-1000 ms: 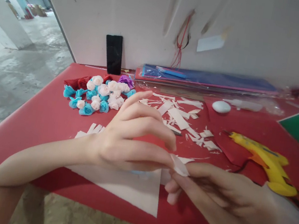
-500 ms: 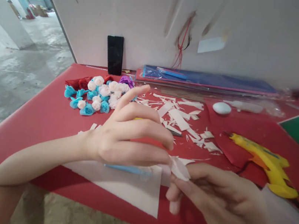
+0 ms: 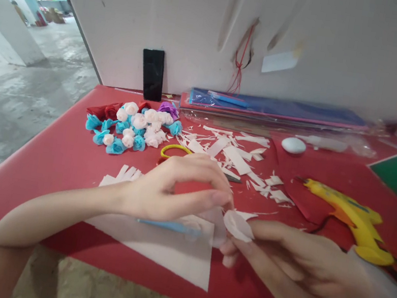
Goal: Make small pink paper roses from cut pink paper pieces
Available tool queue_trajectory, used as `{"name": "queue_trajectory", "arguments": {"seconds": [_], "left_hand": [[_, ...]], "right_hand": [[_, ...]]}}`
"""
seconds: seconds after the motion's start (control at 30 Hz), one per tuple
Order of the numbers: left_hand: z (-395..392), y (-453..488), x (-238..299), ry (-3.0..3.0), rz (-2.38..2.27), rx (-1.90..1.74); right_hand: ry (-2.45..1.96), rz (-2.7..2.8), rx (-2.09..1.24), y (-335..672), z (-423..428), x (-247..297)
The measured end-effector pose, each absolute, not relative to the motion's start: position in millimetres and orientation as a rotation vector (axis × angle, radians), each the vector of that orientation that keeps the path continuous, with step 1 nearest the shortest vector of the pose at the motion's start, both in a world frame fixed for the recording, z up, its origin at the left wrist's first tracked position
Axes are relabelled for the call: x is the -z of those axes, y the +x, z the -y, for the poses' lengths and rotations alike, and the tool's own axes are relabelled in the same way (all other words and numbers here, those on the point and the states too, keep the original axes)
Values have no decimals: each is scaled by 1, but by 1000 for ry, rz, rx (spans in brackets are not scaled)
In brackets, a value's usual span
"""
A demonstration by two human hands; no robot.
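My right hand (image 3: 300, 269) pinches a small white paper flower piece (image 3: 238, 226) between thumb and forefinger, its rounded petals pointing up and left. My left hand (image 3: 185, 187) is closed, its fingers bent and the thumb tip close to the fingertips, just up and left of the flower piece. Whether it grips anything there I cannot make out. Below the left hand a light-blue stick-like tool (image 3: 164, 225) lies on a white paper sheet (image 3: 181, 261). Yellow-handled scissors (image 3: 176, 148) lie behind the left hand, partly hidden by it.
Finished blue, white, red and purple paper flowers (image 3: 139, 121) sit at the back left. White paper scraps (image 3: 237, 160) are scattered mid-table. A yellow glue gun (image 3: 356, 217) lies at right, with a white egg-shaped object (image 3: 293, 145) behind. A black phone (image 3: 152, 75) leans on the wall.
My left hand's raised fingers have curled down and its thumb has come into view, uncovering the scissors' yellow handle. My right hand still holds the flower piece in nearly the same spot.
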State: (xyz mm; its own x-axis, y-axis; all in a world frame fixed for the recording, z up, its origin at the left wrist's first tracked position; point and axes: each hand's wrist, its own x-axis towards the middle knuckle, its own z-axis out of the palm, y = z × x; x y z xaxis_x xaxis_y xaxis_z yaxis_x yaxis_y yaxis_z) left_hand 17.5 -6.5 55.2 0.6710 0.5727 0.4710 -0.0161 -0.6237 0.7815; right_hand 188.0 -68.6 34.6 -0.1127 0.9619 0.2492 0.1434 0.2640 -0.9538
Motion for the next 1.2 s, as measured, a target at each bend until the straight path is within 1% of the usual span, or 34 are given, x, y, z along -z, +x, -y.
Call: {"name": "queue_trajectory", "arguments": {"seconds": [0.13, 0.33, 0.47, 0.67, 0.83, 1.0, 1.2], "left_hand": [[7, 17, -55, 2052, -432, -837], [4, 16, -55, 1990, -294, -633], [0, 15, -57, 2001, -252, -551], [1, 16, -59, 2096, -261, -508], [3, 17, -60, 2164, -287, -487], [0, 18, -58, 2137, -255, -429], [-2, 17, -50, 1945, -159, -412]], "right_hand": [[-1044, 1596, -919, 189, 67, -35], [-1018, 1742, -994, 191, 67, -32], [-1040, 1839, -963, 192, 67, -31], [-1084, 1985, -1044, 192, 65, -39], [-1106, 1994, -1066, 193, 65, -38], [-1095, 2025, -975, 192, 65, -34], [-1062, 2092, -865, 196, 65, -35]]}}
